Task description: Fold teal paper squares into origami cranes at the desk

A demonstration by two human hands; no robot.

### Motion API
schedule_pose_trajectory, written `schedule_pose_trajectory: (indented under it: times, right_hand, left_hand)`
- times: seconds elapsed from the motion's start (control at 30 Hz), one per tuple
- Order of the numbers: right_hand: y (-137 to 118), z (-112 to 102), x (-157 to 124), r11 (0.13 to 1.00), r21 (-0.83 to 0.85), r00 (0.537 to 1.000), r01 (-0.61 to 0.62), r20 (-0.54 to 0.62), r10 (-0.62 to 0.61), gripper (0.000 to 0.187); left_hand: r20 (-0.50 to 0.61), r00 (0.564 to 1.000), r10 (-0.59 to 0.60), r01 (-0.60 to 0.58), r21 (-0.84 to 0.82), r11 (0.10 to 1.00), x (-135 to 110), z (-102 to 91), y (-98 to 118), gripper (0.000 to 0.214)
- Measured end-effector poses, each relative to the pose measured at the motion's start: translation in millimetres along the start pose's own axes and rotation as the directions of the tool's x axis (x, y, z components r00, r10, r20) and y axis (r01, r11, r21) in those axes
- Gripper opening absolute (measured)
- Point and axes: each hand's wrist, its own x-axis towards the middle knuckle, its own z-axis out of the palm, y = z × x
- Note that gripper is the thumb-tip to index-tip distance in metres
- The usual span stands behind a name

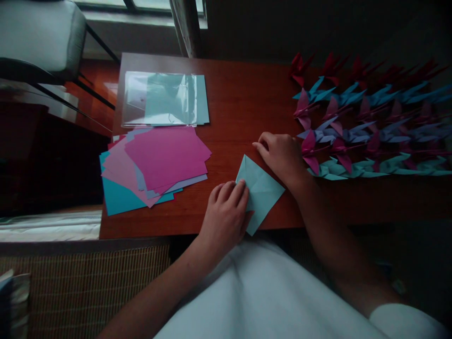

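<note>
The table (240,89) is of reddish-brown wood, in a dim room, near a window (148,4) and a pale chair (38,40). At its front edge lies the pale green paper (264,190), a creased square turned cornerwise. The left hand (225,207) rests on its left side, fingers together; whether they pinch, I cannot tell. The right hand (282,157), half curled, is just beside, thumb slightly parted from forefinger.
</note>
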Motion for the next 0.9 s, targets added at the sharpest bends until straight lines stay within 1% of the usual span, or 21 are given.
schedule_pose_trajectory:
  times: [0.07, 0.13, 0.27, 0.4, 0.5, 0.57, 0.77, 0.9]
  right_hand:
    - [3, 5, -12, 0.989, 0.14, 0.998, 0.053, 0.012, -0.055, 0.021]
    - [5, 9, -24, 0.968, 0.241, 0.997, 0.073, 0.018, -0.08, 0.018]
    - [8, 16, -43, 0.94, 0.329, 0.996, 0.087, 0.006, -0.094, 0.02]
    - [4, 19, -50, 0.945, 0.314, 0.995, 0.096, -0.013, -0.096, 0.025]
    - [-5, 21, -50, 0.966, 0.253, 0.998, 0.059, -0.012, -0.058, 0.036]
    - [-10, 21, -48, 0.977, 0.211, 1.0, 0.028, -0.005, -0.028, 0.041]
    - [-17, 19, -47, 0.982, 0.187, 1.0, -0.012, 0.016, 0.009, 0.034]
    - [-17, 19, -49, 0.983, 0.184, 1.0, -0.006, 0.015, 0.003, 0.035]
  left_hand:
    - [-0.001, 1.0, 0.02, -0.02, -0.02, 1.0, 2, -1.8, -6, 0.046]
    - [-0.008, 1.0, 0.029, -0.029, -0.028, 0.999, 3, -1.2, -11, 0.046]
    - [-0.038, 0.999, 0.035, -0.036, -0.012, 0.999, -2, 5.0, -17, 0.048]
    - [-0.036, 0.998, 0.045, -0.046, -0.01, 0.999, -6, 9.2, -20, 0.051]
    - [-0.026, 0.998, 0.051, -0.051, -0.004, 0.999, -8, 9.6, -21, 0.054]
    - [-0.028, 0.998, 0.052, -0.052, 0.014, 0.999, -9, 10.3, -21, 0.055]
    - [-0.055, 0.997, 0.054, -0.05, 0.074, 0.996, -13, 15.2, -16, 0.051]
    - [-0.084, 0.996, 0.04, -0.033, 0.085, 0.996, -12, 11.0, -9, 0.05]
